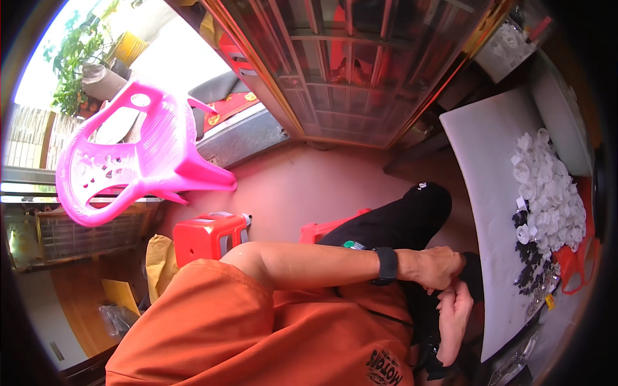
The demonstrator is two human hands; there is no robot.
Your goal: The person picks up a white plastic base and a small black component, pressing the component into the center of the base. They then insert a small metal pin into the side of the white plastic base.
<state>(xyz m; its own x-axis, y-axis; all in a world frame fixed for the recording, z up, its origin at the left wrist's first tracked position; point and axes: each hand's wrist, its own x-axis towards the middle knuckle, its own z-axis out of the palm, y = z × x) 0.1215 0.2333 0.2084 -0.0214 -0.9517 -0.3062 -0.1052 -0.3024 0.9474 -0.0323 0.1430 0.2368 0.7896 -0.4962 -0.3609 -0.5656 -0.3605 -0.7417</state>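
Small white plastic parts (550, 199): heaped at your three o'clock on the white surface (492, 167).
Left hand (436, 267): curled, contents hidden.
Right hand (456, 314): fingers bent, grasp unclear.
Finished portion: can't tell; many lie loose.

Pink plastic chair (162, 159) near a red stool (195, 239), leafy green plant (76, 61) beyond, gold-edged barred door (360, 71) ahead.

One orange short-sleeved shirt (309, 334) with dark printed lettering (384, 368), black trousers (399, 219) bearing a small white mark (422, 186), broad black left wristband (387, 266), dark right wristband (440, 371).
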